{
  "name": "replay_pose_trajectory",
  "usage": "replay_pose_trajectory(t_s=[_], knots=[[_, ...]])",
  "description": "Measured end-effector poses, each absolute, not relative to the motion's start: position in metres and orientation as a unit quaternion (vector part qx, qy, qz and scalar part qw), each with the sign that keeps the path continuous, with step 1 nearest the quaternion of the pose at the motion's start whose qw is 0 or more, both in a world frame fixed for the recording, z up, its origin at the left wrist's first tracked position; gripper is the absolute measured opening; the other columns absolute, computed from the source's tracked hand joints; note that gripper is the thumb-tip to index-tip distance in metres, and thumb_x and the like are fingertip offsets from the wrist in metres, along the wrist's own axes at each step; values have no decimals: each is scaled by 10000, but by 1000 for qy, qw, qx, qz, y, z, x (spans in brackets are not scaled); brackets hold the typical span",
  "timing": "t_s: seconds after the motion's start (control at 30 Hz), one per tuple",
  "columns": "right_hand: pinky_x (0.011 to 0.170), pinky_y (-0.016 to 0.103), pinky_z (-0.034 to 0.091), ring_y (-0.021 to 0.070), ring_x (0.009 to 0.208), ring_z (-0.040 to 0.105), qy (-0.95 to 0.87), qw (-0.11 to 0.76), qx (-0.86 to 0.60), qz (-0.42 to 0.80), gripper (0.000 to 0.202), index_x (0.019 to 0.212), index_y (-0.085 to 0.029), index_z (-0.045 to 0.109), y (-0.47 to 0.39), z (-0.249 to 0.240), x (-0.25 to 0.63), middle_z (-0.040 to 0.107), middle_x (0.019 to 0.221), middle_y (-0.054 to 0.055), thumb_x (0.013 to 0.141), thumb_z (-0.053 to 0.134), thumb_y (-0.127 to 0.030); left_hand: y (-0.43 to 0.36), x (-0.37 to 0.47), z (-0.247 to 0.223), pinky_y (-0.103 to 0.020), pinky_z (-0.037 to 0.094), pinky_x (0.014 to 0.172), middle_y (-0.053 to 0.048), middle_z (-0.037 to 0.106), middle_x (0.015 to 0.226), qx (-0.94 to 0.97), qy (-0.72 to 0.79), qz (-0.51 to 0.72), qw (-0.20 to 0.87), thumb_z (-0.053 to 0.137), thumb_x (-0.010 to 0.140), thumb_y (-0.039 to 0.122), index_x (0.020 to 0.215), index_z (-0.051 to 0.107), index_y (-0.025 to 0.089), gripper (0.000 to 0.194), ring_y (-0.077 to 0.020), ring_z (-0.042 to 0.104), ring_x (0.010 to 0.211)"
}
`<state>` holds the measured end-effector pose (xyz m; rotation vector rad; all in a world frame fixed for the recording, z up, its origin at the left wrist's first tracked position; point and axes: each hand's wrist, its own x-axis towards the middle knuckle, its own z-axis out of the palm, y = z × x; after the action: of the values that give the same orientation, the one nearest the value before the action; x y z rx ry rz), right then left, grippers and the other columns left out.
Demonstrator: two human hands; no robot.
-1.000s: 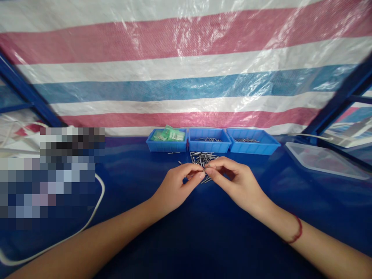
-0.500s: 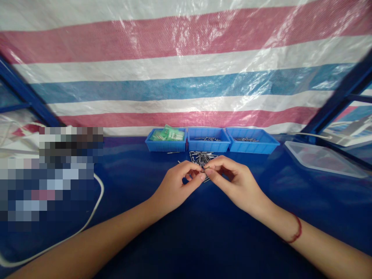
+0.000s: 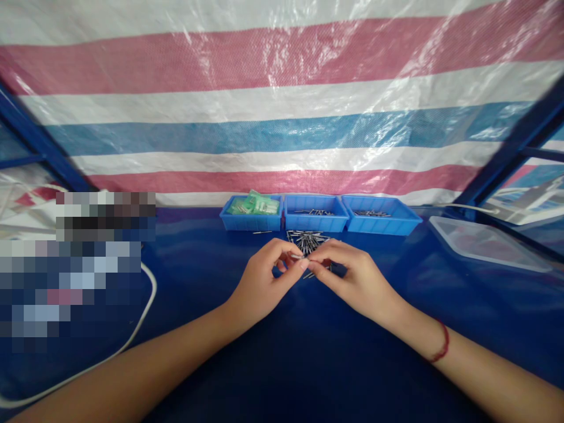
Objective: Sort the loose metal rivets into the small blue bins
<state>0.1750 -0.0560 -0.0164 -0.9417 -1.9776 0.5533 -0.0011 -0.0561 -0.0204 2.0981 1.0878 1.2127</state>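
Note:
Both hands meet in front of a pile of thin metal pins (image 3: pixel 305 239) on the dark blue table. Between thumb and index finger, my left hand (image 3: pixel 268 273) pinches a small metal piece (image 3: pixel 298 256). My right hand (image 3: pixel 356 276) is closed too, its thumb and fingertips pressed together at the right end of that piece; what they grip is too small to make out. Behind the pile, a blue bin (image 3: pixel 251 222) holds green packets (image 3: pixel 259 203). Two more blue bins (image 3: pixel 316 222) (image 3: pixel 388 225) beside it contain metal pins.
One loose pin (image 3: pixel 262 232) lies before the left bin. A clear plastic lid (image 3: pixel 489 244) rests at the right. A white cable (image 3: pixel 148 294) curves across the left side, near a blurred area. Striped sheeting (image 3: pixel 273 135) hangs behind the bins.
My right hand's fingertips have come closer together and shifted slightly left and down. The small metal piece now shows at my left fingertips. My left hand has hardly moved.

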Motion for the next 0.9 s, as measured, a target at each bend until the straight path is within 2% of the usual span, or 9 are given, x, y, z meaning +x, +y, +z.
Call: replay_pose_trajectory(t_s=[0.07,0.17,0.3,0.37,0.47,0.67,0.9], knots=[[666,280,438,149,706,575,-777,429,-392,242,146,778,-199,670,-52,-18,176,654,749,28,834,556,-270,-56,-1,-21,-250,465,701,-21,615,882,772,400,430,243,530,856,244,958,558,179,125,-123,582,766],[618,269,426,139,659,552,-678,497,-461,283,191,790,-178,675,-39,-20,186,652,744,27,804,576,-342,-55,-1,-22,-270,459,748,-26,625,918,784,412,408,223,517,869,250,1105,523,188,245,-134,585,808],[506,231,358,94,528,449,-495,618,-536,292,200,717,-149,653,-12,-17,215,533,579,-18,714,639,-348,-54,1,-23,-302,425,817,-17,640,916,846,378,343,157,500,884,232,963,614,197,144,-148,582,872],[437,223,294,75,468,384,-427,637,-565,305,221,676,-143,633,-1,-16,229,472,537,-32,691,650,-363,-53,2,-22,-324,407,826,-10,653,912,875,360,303,113,482,897,235,897,642,203,164,-157,580,872],[389,224,239,66,427,339,-381,625,-588,344,269,706,-143,628,6,-15,239,456,550,-29,705,626,-412,-51,2,-22,-337,398,791,-13,662,939,894,363,257,53,467,906,258,906,663,213,201,-178,578,873],[414,220,261,68,443,367,-446,597,-549,377,280,740,-146,617,-2,-18,222,477,570,-24,771,542,-414,-44,2,-24,-355,406,809,-26,650,1020,890,412,197,20,518,878,369,1018,660,232,242,-209,586,924],[477,232,302,88,496,405,-604,494,-529,333,325,700,-145,610,-23,-20,199,494,564,-24,806,502,-433,-43,2,-22,-324,394,743,-12,660,917,895,417,160,-15,447,922,271,899,665,218,225,-190,600,856]])
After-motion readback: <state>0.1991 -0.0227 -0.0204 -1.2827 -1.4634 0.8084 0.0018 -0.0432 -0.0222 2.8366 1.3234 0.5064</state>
